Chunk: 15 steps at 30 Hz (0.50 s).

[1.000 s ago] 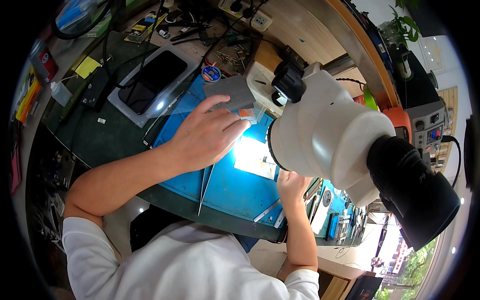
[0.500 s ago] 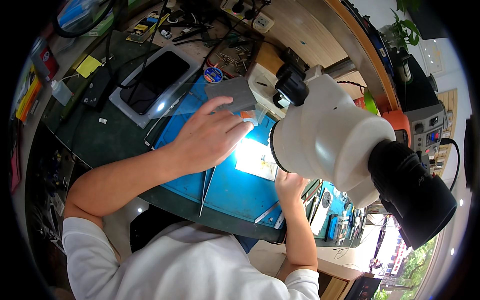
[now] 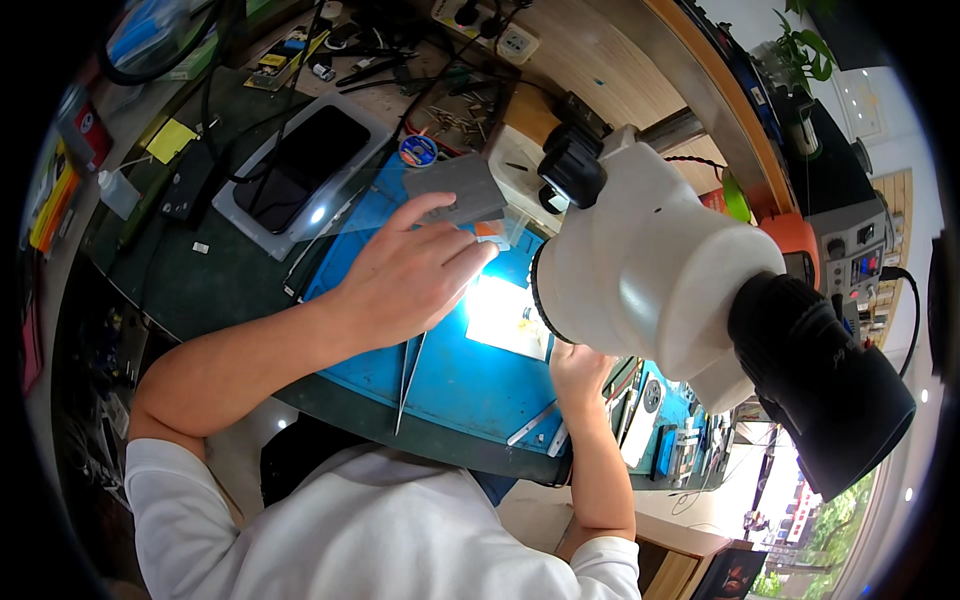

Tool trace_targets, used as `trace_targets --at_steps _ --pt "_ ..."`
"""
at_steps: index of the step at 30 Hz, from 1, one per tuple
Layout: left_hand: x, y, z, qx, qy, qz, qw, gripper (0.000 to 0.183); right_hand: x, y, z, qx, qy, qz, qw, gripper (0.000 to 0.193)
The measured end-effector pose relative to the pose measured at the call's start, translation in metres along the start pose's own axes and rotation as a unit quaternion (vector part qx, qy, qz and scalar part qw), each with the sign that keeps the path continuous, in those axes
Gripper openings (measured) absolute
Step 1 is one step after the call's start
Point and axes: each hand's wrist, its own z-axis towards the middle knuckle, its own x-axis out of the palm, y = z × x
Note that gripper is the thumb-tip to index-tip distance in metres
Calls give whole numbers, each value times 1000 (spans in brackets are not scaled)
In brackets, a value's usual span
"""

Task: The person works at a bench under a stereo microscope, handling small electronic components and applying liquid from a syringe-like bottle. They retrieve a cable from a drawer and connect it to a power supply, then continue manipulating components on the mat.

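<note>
1. Almost nothing had changed since half a second before; both hands stayed put.
2. The left hand (image 3: 415,268) had its pointing finger stretched toward the grey slab (image 3: 475,190), other fingers bent; I could not tell if it held anything.
3. The white microscope (image 3: 640,260) hid the right hand's (image 3: 580,378) fingertips, so I could not tell its grip.
4. The brightly lit white sheet (image 3: 498,328) lay between the hands, on the blue mat (image 3: 460,390).

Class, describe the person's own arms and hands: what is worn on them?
The white shirt has short, loose sleeves; both forearms are bare. The left hand wears no glove, and no watch or bracelet shows. The right hand looks ungloved too, though the microscope partly hides it.
</note>
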Motion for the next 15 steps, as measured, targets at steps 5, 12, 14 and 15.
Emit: trace_targets --at_steps 5,12,14,15 --pt "0 1 1 1 4 -3 1000 25 -6 6 4 -8 -7 -24 1000 23" --pt "0 2 2 3 -4 2 1000 26 -9 12 7 -30 -29 17 999 24" --pt "1 2 2 9 -19 4 1000 27 -9 8 6 -24 -32 12 999 24" --pt "2 3 2 7 -19 4 1000 27 -8 9 7 -36 -46 11 998 23"
